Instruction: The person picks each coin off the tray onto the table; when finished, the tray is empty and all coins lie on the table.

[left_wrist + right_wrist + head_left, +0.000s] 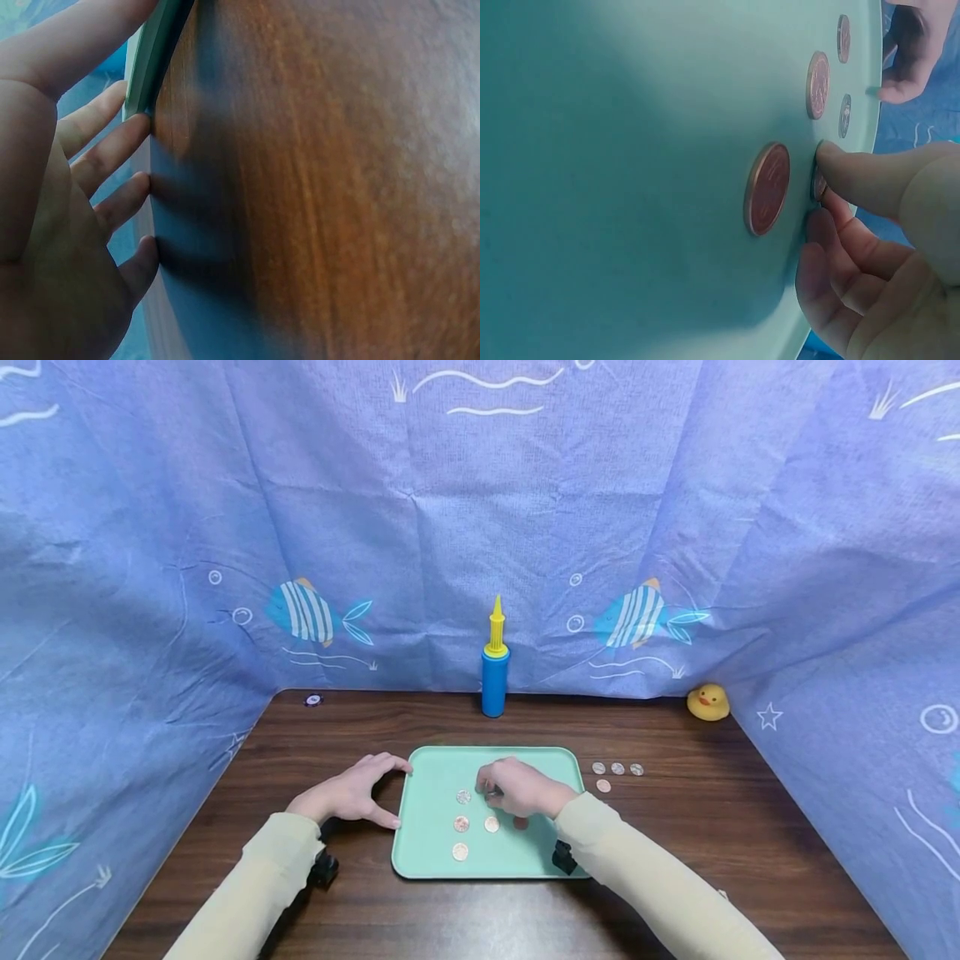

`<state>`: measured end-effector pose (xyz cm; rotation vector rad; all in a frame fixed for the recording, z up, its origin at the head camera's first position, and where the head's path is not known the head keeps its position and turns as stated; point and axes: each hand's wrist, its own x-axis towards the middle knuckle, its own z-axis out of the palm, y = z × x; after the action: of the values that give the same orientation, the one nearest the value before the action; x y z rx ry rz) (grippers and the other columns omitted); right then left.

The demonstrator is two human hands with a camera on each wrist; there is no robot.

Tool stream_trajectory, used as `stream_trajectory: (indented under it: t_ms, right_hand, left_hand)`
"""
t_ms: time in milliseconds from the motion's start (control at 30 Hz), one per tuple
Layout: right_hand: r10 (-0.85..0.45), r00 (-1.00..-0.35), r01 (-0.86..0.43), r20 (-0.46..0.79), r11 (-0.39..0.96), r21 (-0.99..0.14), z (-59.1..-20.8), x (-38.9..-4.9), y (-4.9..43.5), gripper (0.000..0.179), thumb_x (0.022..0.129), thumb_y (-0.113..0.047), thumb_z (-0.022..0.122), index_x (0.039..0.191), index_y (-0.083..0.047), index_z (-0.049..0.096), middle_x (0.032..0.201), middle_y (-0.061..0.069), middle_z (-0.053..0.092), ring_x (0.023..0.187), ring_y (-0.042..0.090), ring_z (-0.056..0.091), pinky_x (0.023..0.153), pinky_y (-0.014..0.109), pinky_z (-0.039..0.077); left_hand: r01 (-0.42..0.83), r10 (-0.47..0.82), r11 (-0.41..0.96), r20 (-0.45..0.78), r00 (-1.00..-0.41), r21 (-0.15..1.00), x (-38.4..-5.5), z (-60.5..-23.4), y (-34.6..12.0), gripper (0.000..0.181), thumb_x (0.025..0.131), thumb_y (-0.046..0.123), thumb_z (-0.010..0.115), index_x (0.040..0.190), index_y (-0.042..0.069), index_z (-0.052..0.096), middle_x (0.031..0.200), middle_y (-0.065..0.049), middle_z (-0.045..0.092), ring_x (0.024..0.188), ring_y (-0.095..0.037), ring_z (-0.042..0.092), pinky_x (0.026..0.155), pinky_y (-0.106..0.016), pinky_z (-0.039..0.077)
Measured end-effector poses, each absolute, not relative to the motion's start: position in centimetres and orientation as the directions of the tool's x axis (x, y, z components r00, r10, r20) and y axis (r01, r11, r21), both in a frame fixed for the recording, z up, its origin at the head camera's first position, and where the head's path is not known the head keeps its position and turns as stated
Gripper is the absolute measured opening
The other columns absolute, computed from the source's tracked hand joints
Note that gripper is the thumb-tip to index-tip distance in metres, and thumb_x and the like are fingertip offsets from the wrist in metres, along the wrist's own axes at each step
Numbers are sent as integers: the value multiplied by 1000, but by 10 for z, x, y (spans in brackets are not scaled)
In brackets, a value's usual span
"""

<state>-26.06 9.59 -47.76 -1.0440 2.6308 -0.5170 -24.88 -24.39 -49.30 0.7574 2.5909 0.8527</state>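
Observation:
A mint-green tray (427, 768) lies on the table with several coins flat on it. My right hand (517, 787) is over the tray's middle. In the right wrist view, its thumb and fingertip pinch a coin (819, 184) low on the tray surface. Beside it lie a copper coin (767, 189) and another coin (818, 85). A silver coin (463, 797) is just left of the right hand, and a pale copper coin (460, 852) is nearer the front. My left hand (348, 791) touches the tray's left rim with spread thumb and fingers.
Right of the tray, three silver coins (617, 768) form a row above one copper coin (603, 786). A blue and yellow hand pump (494, 681) stands at the back, a rubber duck (708, 702) at back right, a small round chip (313, 700) at back left.

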Motion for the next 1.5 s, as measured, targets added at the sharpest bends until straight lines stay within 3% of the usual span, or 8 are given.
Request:
stream_trajectory:
  t_ms: [167, 433, 667, 933, 1200, 1500]
  right_hand:
    - [-684, -720, -577, -118, 685, -445, -478, -260, 96, 14, 97, -2, 73, 109, -10, 75, 93, -1, 65, 80, 8, 60, 79, 28, 53]
    - [-695, -715, -583, -84, 657, -478, -475, -256, 96, 13, 93, 0, 78, 96, -13, 76, 88, -3, 65, 83, 10, 60, 78, 28, 54]
    - [-711, -702, -610, -48, 634, -475, -472, -256, 100, 16, 90, 3, 80, 94, -12, 78, 78, -5, 60, 76, 7, 57, 72, 27, 52]
    - [-737, -675, -658, 31, 583, -477, -467, -260, 112, 11, 91, 4, 77, 95, -6, 77, 85, 2, 70, 78, 12, 60, 75, 30, 54]
    - [-701, -710, -619, 75, 568, -543, -464, -263, 138, 9, 92, 0, 78, 90, -7, 74, 86, 1, 73, 81, 9, 69, 76, 27, 57]
    - [-621, -778, -550, 98, 596, -585, -463, -267, 174, 12, 90, -2, 81, 92, -11, 73, 82, -6, 66, 77, 5, 62, 75, 27, 55]
  left_hand:
    - [397, 575, 680, -114, -810, 616, -249, -494, -244, 86, 79, 52, 91, 147, 17, 53, 153, -7, 49, 145, -35, 39, 115, -61, 35]
    - [397, 573, 685, -116, -812, 611, -249, -496, -246, 86, 79, 53, 90, 148, 17, 53, 153, -7, 49, 144, -35, 39, 115, -61, 35]
    - [391, 573, 680, -116, -811, 620, -248, -496, -245, 86, 78, 53, 91, 147, 17, 53, 152, -7, 49, 145, -35, 39, 115, -62, 35]
    - [401, 581, 670, -105, -807, 624, -248, -496, -245, 86, 79, 52, 91, 147, 16, 53, 152, -7, 49, 144, -36, 39, 115, -62, 34]
    - [402, 580, 675, -108, -807, 619, -249, -497, -245, 87, 79, 54, 90, 148, 17, 53, 152, -6, 49, 144, -35, 39, 115, -62, 35]
    - [406, 579, 679, -107, -808, 611, -250, -496, -244, 86, 78, 54, 90, 147, 18, 53, 152, -6, 49, 143, -34, 40, 115, -61, 35]
